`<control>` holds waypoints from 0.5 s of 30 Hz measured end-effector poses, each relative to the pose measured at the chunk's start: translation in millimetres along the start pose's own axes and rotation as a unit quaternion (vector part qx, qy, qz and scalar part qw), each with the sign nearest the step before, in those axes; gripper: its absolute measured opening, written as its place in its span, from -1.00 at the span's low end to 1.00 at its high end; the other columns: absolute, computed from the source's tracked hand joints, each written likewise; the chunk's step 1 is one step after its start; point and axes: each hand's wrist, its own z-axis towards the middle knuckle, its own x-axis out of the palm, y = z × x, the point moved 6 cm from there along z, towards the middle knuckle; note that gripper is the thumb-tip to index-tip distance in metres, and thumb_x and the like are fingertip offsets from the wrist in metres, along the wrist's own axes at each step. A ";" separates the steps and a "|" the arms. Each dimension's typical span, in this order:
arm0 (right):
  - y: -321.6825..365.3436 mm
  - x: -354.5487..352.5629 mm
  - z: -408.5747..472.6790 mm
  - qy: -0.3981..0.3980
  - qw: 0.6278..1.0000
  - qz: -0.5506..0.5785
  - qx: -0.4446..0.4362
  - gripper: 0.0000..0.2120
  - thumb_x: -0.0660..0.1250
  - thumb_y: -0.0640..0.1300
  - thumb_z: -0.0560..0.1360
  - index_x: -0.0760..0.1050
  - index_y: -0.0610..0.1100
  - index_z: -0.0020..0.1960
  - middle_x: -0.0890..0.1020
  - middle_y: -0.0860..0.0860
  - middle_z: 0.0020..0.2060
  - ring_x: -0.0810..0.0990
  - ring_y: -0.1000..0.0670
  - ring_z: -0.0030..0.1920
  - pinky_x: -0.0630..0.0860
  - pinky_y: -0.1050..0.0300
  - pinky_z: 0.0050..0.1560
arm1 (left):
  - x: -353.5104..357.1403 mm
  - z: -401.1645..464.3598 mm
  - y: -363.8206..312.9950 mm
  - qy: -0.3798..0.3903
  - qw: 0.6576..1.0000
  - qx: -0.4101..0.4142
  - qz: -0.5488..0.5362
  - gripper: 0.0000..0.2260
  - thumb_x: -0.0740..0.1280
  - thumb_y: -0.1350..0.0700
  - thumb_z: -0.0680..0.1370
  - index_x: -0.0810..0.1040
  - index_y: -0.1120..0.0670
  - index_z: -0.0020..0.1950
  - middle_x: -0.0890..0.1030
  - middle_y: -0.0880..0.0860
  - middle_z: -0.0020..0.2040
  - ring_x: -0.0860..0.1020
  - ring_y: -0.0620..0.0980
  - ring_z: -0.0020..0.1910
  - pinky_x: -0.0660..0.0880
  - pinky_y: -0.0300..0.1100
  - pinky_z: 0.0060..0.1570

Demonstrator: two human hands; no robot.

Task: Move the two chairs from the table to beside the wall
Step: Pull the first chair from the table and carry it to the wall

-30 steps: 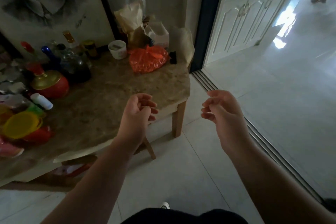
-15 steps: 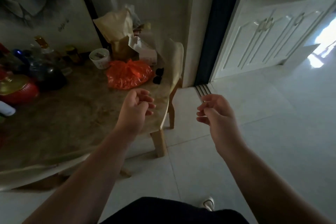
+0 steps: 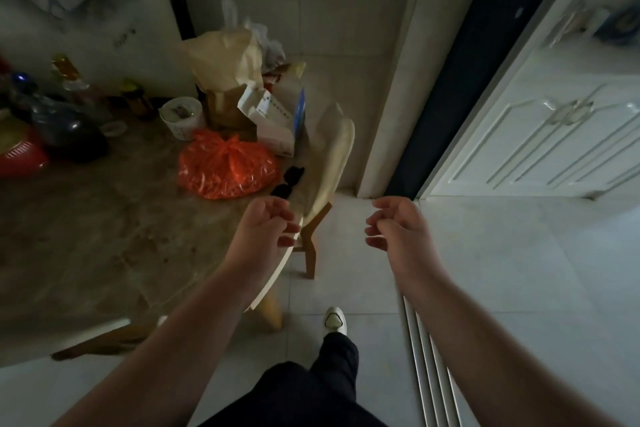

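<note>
A chair with a cream backrest and wooden legs stands pushed against the far right end of the marble-topped table, close to the wall. My left hand hovers over the table's right edge, just in front of that chair, fingers loosely curled and holding nothing. Level with it, my right hand hangs over the floor tiles, also empty and not touching the chair. Wooden parts show under the table's near edge; I cannot tell whether they belong to a second chair.
The table carries an orange plastic bag, paper bags and boxes, a white cup and bottles. A sliding-door track runs along the floor on the right. White cabinet doors stand beyond the dark door frame.
My view has moved forward along the table's right side, and the cream-backed chair has come into sight. Both hands stay raised and empty.
</note>
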 end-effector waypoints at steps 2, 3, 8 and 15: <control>2.7 3.3 47.4 0.020 0.999 -0.030 -0.005 -0.76 0.23 -0.11 0.43 0.54 0.18 -0.02 0.68 0.15 -0.19 0.68 0.04 -0.13 0.68 -0.04 -0.05 | 13.9 33.9 4.3 -0.018 0.999 -0.023 -0.030 -0.79 0.22 0.36 0.56 0.54 0.17 0.12 0.65 0.16 -0.01 0.67 0.01 -0.15 0.64 -0.17 -0.21; 4.5 5.8 72.7 0.030 0.999 -0.039 -0.008 -0.76 0.22 -0.11 0.44 0.54 0.18 -0.01 0.67 0.15 -0.18 0.68 0.05 -0.12 0.67 -0.02 -0.05 | 20.4 54.1 5.7 -0.028 0.998 -0.033 -0.045 -0.79 0.21 0.36 0.57 0.54 0.18 0.13 0.65 0.18 0.00 0.66 0.02 -0.15 0.64 -0.18 -0.23; 21.4 16.2 191.2 0.077 0.993 -0.088 -0.001 -0.75 0.22 -0.14 0.45 0.54 0.13 0.02 0.67 0.08 -0.19 0.67 0.06 -0.13 0.67 0.01 -0.04 | 40.9 149.4 7.4 -0.088 0.988 -0.096 -0.087 -0.78 0.19 0.34 0.60 0.51 0.17 0.20 0.63 0.24 0.09 0.65 0.11 -0.07 0.60 -0.05 -0.16; 43.5 33.4 328.3 0.149 0.979 -0.138 0.013 -0.75 0.21 -0.17 0.44 0.55 0.04 0.05 0.69 0.04 -0.14 0.69 0.04 -0.09 0.65 0.07 -0.04 | 43.1 218.7 14.8 -0.181 0.948 -0.207 -0.160 -0.77 0.24 0.34 0.60 0.60 0.08 0.10 0.66 0.17 0.11 0.69 0.14 0.04 0.66 -0.04 -0.19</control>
